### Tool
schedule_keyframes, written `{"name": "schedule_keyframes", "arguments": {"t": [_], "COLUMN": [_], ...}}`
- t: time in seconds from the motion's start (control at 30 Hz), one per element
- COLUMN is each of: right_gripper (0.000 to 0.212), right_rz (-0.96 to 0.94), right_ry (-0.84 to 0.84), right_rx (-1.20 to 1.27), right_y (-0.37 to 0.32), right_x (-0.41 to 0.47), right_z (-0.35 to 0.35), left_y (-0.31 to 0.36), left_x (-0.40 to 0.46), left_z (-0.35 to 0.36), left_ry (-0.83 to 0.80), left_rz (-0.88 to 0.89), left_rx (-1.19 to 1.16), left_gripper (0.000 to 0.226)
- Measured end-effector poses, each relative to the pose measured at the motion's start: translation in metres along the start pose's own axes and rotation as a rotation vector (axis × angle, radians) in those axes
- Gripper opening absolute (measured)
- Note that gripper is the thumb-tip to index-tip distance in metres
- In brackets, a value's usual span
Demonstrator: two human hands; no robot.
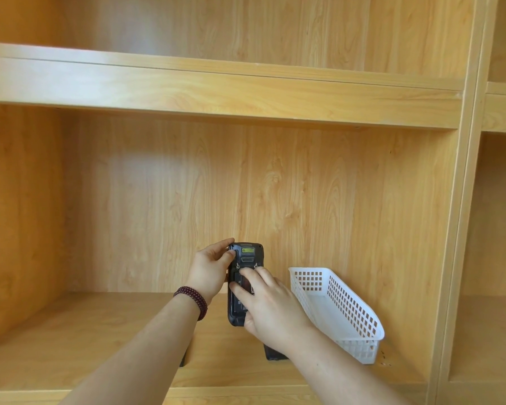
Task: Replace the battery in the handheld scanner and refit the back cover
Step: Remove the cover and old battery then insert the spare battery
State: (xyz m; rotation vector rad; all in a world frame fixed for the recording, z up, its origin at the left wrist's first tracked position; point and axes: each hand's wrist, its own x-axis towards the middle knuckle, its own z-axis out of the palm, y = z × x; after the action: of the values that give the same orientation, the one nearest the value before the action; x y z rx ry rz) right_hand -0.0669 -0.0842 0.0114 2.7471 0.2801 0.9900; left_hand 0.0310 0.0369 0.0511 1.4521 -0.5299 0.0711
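Observation:
A black handheld scanner is held upright above the shelf, its back facing me and its battery bay uncovered. My left hand grips its upper left edge, thumb on the back. My right hand lies over the lower back, fingers pressing on the dark battery in the bay and thumb under the scanner's bottom. A black flat part, perhaps the back cover, lies on the shelf below my right wrist, mostly hidden. Another dark piece peeks out beside my left forearm.
A white perforated plastic basket stands on the wooden shelf just right of my right hand. The upper shelf board runs overhead, and a vertical divider closes the compartment on the right.

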Motion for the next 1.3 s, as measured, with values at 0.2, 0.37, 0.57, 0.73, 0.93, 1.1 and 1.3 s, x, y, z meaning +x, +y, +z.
{"name": "schedule_keyframes", "arguments": {"t": [0.2, 0.37, 0.57, 0.73, 0.93, 1.1, 1.3], "right_gripper": [0.056, 0.063, 0.061, 0.057, 0.055, 0.058, 0.055], "right_rz": [0.096, 0.068, -0.009, -0.055, -0.059, -0.018, 0.02], "right_ry": [0.04, 0.002, -0.016, -0.036, -0.04, -0.084, -0.133], "right_rx": [0.095, 0.058, -0.026, -0.041, -0.031, 0.104, 0.143], "right_y": [-0.009, -0.007, -0.006, 0.001, 0.004, 0.003, 0.002], "right_x": [0.0, 0.001, 0.003, 0.005, 0.004, -0.002, -0.004], "right_z": [0.004, 0.008, 0.008, 0.001, -0.002, -0.005, -0.007], "left_y": [-0.001, -0.004, -0.009, -0.008, -0.005, -0.007, -0.008], "left_x": [0.003, 0.004, 0.004, 0.004, 0.006, 0.005, 0.002], "left_z": [0.001, -0.002, -0.002, -0.001, -0.001, -0.002, -0.002], "left_ry": [0.008, 0.0, -0.011, -0.012, -0.02, -0.019, -0.011], "left_rz": [0.002, -0.004, -0.008, 0.019, 0.023, 0.0, -0.008], "left_rx": [-0.001, 0.008, 0.037, 0.056, 0.045, 0.021, 0.019], "left_gripper": [0.029, 0.029, 0.028, 0.03, 0.031, 0.031, 0.031]}}
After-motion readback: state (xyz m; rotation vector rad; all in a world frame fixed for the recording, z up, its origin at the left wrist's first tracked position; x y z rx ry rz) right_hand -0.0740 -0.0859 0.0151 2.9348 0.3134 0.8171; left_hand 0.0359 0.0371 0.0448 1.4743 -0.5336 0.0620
